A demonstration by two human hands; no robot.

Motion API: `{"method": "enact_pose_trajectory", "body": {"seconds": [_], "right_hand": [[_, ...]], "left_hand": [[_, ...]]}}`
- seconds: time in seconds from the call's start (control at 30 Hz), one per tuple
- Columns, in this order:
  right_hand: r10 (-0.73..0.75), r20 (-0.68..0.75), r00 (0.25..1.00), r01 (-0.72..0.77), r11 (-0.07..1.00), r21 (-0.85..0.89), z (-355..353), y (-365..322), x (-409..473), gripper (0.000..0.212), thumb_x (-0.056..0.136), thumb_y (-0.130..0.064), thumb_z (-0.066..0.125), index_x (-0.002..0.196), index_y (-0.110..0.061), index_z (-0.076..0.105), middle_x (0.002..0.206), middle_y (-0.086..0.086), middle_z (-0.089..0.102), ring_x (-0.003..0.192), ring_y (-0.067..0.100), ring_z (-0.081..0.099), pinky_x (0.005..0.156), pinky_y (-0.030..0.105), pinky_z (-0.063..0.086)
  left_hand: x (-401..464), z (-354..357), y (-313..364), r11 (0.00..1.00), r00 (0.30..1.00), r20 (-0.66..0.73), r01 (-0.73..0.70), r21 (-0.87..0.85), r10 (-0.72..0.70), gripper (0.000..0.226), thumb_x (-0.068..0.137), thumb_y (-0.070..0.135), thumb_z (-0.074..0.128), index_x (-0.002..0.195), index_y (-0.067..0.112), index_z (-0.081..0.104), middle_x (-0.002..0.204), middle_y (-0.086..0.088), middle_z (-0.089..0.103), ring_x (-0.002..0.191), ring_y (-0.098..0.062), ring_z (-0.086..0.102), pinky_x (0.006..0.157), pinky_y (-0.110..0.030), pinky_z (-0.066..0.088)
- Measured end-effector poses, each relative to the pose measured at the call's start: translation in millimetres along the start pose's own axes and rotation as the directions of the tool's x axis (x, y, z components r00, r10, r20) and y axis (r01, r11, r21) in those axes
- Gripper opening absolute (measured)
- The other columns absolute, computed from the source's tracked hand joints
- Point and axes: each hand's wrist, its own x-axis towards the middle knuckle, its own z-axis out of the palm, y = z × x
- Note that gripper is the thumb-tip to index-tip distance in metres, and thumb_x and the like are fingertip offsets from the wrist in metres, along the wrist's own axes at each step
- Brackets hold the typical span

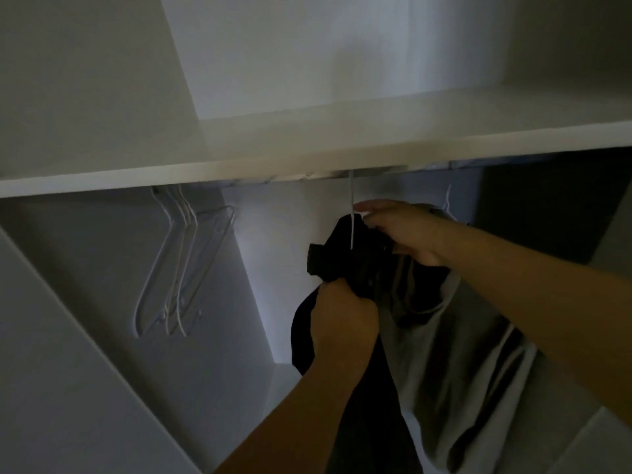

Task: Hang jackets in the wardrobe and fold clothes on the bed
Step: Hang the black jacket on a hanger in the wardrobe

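We see inside a dim white wardrobe, looking up under its white horizontal shelf [307, 159]. A black fabric jacket [338, 258] hangs from a thin white wire hanger [351, 213], whose stem runs up to just below the shelf edge; the rail itself is mostly hidden behind the shelf.

The left hand [342, 316] is a closed fist, fingers curled round a bunch of the black jacket at its lower front. The right hand [400, 230] sits at the jacket's collar right beside the hanger stem, thumb and fingers closed on the dark fabric there; one finger reaches out towards the stem, and we cannot tell whether it touches. Both bare forearms come in from the lower right.

Just right of the black jacket, touching it, hangs a light grey fabric garment [455, 354], partly behind the right forearm. The top of its own white hanger hook [448, 200] shows above the right wrist.

Well apart on the left, a cluster of empty white wire hangers [181, 254] hangs under the shelf, tilted together against the white back wall. Image is dark and slightly blurred around the hands.
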Motion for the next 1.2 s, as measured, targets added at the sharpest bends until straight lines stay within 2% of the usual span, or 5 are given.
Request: {"method": "enact_pose_trajectory", "body": {"seconds": [0.13, 0.4, 0.57, 0.97, 1.2], "right_hand": [[-0.076, -0.083, 0.994, 0.079, 0.996, 0.03, -10, 0, 19, 0.041, 0.099, -0.008, 0.046, 0.139, -0.016, 0.049, 0.141, 0.002, 0.049, 0.122, 0.02, 0.05, 0.103, 0.026, 0.041], [0.036, -0.203, 0.979, 0.034, 0.943, 0.331, -46, 7, 32, 0.029, 0.099, -0.01, 0.041, 0.11, -0.024, 0.065, 0.086, -0.008, 0.062, 0.069, 0.007, 0.062, 0.046, 0.016, 0.048], [0.133, -0.237, 0.962, -0.031, 0.92, 0.39, -60, 23, 35, 0.027, 0.098, -0.021, 0.051, 0.113, -0.003, 0.065, 0.108, 0.012, 0.065, 0.093, 0.028, 0.062, 0.084, 0.038, 0.053], [0.217, -0.255, 0.942, -0.079, 0.883, 0.462, -84, 71, 25, 0.028, 0.098, -0.018, 0.049, 0.117, -0.003, 0.063, 0.122, 0.018, 0.061, 0.112, 0.032, 0.058, 0.1, 0.04, 0.047], [0.179, -0.36, 0.916, -0.094, 0.966, 0.241, -92, 54, -8, 0.017, 0.099, -0.011, 0.042, 0.089, -0.01, 0.056, 0.082, 0.002, 0.052, 0.07, 0.012, 0.049, 0.071, 0.028, 0.044]], "left_hand": [[27, 26, 9, 0.997, 0.998, 0.042, -0.043, -0.064, 0.046, 0.019, 0.098, 0.007, 0.044, 0.082, 0.012, 0.053, 0.09, -0.003, 0.049, 0.068, -0.008, 0.045, 0.059, -0.014, 0.034], [57, 66, 49, 0.985, 0.993, 0.032, -0.11, -0.134, 0.115, 0.029, 0.095, 0.006, 0.043, 0.068, 0.014, 0.037, 0.113, -0.025, 0.056, 0.059, -0.011, 0.037, 0.054, -0.023, 0.033], [69, 96, 57, 0.992, 0.99, 0.098, -0.09, -0.084, 0.098, 0.031, 0.098, 0.012, 0.044, 0.069, 0.019, 0.035, 0.117, -0.021, 0.054, 0.058, -0.006, 0.033, 0.064, -0.025, 0.036], [66, 132, 56, 0.981, 0.93, 0.362, -0.125, 0.148, 0.064, 0.034, 0.096, 0.015, 0.047, 0.124, -0.004, 0.046, 0.128, -0.021, 0.047, 0.112, -0.033, 0.052, 0.088, -0.031, 0.039], [66, 90, 63, 0.969, 0.88, 0.473, -0.14, 0.203, 0.028, 0.023, 0.1, 0.022, 0.044, 0.083, 0.007, 0.05, 0.089, -0.012, 0.06, 0.083, -0.024, 0.057, 0.082, -0.036, 0.048]]}}
